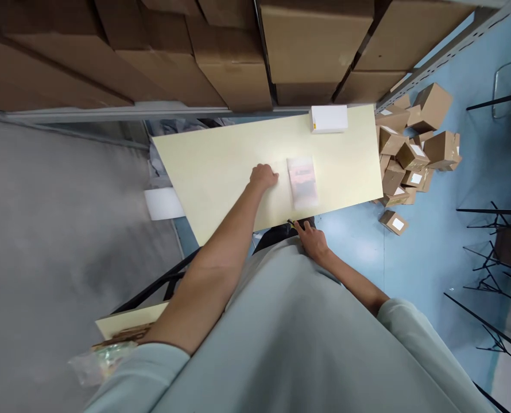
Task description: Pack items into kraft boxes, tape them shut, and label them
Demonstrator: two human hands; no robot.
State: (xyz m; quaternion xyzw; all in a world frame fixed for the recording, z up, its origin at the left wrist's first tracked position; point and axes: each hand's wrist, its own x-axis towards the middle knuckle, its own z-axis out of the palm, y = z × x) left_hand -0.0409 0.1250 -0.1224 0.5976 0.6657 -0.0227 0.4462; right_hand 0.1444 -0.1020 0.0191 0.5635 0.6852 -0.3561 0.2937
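Note:
My left hand rests on the pale yellow tabletop, its fingers curled in and nothing showing in them. Just right of it lies a flat packet in a clear or milky wrapper, with pinkish and grey print. My right hand is low at the table's near edge, close to my body. Its fingers are closed around a small black-and-yellow tool, mostly hidden, so its exact kind cannot be made out. A white box stands at the table's far edge.
Large cardboard boxes fill a metal shelf beyond the table. Small labelled cartons are heaped on the blue floor to the right. Black folding legs stand farther right. A grey wall closes the left side.

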